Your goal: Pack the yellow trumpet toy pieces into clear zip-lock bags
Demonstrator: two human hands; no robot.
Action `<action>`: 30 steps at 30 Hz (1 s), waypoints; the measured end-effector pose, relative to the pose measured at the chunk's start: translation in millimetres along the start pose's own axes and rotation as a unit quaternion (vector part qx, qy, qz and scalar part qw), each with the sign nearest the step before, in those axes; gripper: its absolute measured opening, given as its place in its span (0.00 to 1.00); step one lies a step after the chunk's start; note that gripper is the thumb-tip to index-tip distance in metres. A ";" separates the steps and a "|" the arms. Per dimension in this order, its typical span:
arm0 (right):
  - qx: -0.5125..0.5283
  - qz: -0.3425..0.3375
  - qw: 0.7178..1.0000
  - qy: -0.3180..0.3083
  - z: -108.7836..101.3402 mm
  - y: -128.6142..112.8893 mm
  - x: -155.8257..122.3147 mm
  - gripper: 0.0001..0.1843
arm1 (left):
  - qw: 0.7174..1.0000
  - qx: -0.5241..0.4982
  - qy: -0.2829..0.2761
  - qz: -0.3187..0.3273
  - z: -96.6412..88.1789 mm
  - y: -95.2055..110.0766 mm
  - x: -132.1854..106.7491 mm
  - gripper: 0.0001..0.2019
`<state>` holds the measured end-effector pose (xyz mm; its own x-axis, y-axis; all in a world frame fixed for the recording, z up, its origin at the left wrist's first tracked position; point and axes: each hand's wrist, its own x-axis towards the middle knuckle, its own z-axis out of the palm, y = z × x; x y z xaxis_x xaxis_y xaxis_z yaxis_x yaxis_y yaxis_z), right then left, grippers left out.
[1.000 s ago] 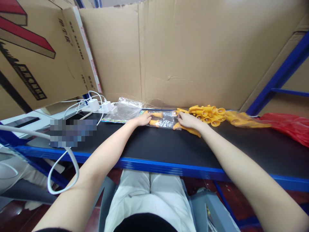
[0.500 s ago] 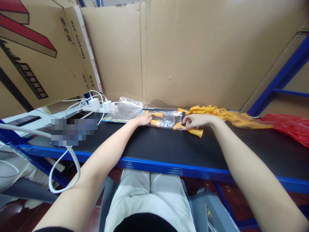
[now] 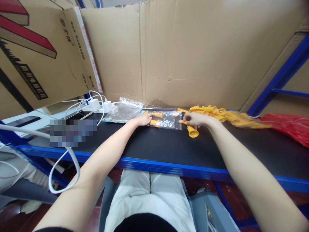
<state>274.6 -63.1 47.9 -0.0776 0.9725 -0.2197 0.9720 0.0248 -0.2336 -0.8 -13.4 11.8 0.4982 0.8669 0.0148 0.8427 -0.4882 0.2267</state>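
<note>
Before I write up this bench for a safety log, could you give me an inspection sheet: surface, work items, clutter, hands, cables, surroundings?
Surface: black worktop, blue front rail.
Work items: clear bag with yellow pieces seemingly inside; loose yellow horn-shaped piece; pile of similar pieces toward the back.
Clutter: crumpled clear film; red plastic at far right; pixelated item at left, unidentifiable.
Hands: left hand on the clear bag, grip unclear; right hand holding the horn-shaped piece.
Cables: white cables tangled around plugged-in adapters; thick cable loop at the left forearm.
Surroundings: cardboard behind; blue post at right.
</note>
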 end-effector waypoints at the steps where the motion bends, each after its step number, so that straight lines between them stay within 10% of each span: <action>1: -0.001 -0.002 1.000 -0.002 -0.1 0.3 0.3 0.12 | 1.000 0.000 0.000 0.000 -0.3 0.5 -0.4 0.28; 16: -0.048 0.023 0.998 -0.018 5.1 25.7 23.4 0.16 | 1.000 0.012 -0.010 0.001 -3.0 4.2 -2.6 0.28; 30: -0.173 0.082 0.963 0.189 -10.4 18.9 11.6 0.12 | 1.000 0.003 -0.008 0.000 -3.4 4.1 -4.1 0.27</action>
<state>294.4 -49.0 50.9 0.1053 0.9832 0.1494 0.9852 -0.1236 0.1188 -0.1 -18.6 15.9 0.5012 0.8653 -0.0007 0.8442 -0.4887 0.2202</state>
